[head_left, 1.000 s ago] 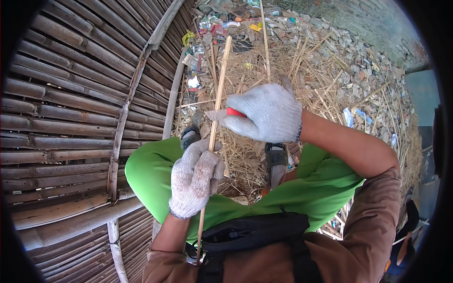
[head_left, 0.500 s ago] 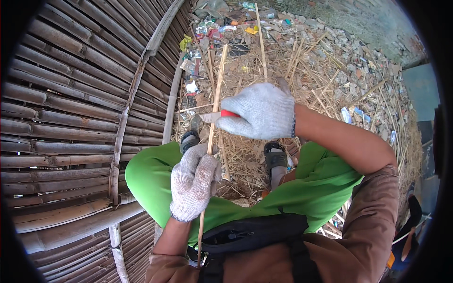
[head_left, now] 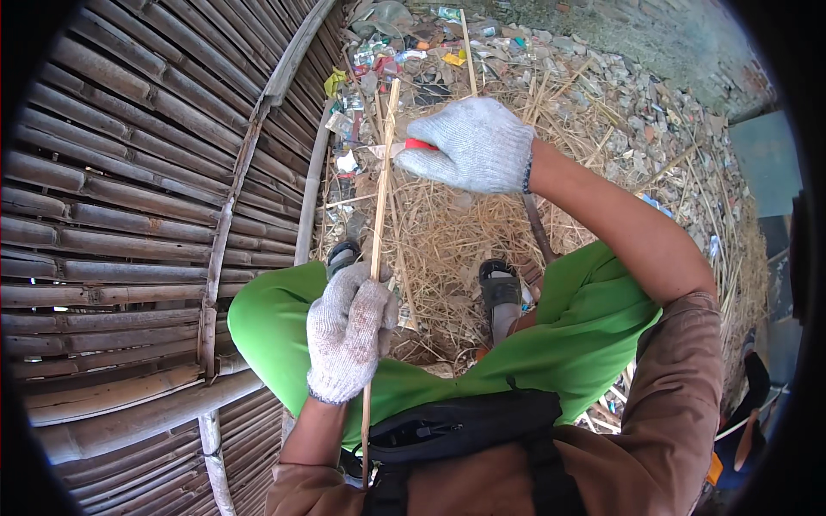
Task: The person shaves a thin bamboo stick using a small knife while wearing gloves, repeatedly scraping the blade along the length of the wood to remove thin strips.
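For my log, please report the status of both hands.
Left hand gripping pale strip. Right hand holding red-handled knife, blade at strip's upper part. No obstruction seen.

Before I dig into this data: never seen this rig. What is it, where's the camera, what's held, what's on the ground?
There's no machine here: the workers are a person's own two gloved hands. The view is from a fisheye camera on their head, looking down, so straight edges bend near the rim and picture left is the person's left.

The left hand grips a long, pale strip. The right hand holds a red-handled knife, its blade at the strip's far part; I can't tell how deep it bites.

On the ground lie straw, rubble and scattered litter. A bamboo wall stands at left.
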`<state>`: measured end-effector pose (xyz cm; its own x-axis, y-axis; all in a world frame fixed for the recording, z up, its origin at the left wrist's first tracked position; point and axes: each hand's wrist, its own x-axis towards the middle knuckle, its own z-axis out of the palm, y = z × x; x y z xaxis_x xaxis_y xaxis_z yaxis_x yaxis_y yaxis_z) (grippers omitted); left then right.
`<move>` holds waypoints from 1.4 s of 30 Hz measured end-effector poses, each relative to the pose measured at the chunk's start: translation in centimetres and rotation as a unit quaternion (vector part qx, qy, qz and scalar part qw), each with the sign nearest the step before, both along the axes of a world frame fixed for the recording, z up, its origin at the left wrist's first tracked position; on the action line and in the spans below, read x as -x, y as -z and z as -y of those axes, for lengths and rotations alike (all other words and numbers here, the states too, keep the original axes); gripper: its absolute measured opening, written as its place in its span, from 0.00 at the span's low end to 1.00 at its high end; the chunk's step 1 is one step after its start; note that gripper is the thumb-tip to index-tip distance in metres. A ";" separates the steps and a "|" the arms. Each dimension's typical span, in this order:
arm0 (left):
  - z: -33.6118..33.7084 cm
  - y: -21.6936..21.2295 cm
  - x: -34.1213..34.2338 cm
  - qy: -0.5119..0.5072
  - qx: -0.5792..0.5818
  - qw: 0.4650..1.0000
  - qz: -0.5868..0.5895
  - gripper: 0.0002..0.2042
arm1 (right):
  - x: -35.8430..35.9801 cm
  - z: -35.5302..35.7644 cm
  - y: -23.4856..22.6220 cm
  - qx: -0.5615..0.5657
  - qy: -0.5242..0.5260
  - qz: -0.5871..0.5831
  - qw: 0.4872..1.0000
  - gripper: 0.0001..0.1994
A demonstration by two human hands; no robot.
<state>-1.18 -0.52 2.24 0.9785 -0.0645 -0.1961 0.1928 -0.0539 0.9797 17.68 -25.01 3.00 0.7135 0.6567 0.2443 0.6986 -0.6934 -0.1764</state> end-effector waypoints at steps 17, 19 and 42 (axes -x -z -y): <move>-0.7 0.7 -0.2 0.026 0.102 0.994 -0.019 0.15 | 5.3 -2.8 1.0 -0.052 -0.100 -0.052 0.992 0.23; -0.6 0.3 -0.2 0.014 0.111 0.993 -0.024 0.15 | 3.9 -2.4 0.1 -0.030 -0.066 -0.050 0.996 0.23; -0.7 1.2 -1.0 0.037 0.250 0.967 -0.033 0.15 | 0.2 -1.0 -1.2 -0.010 -0.003 -0.005 1.000 0.25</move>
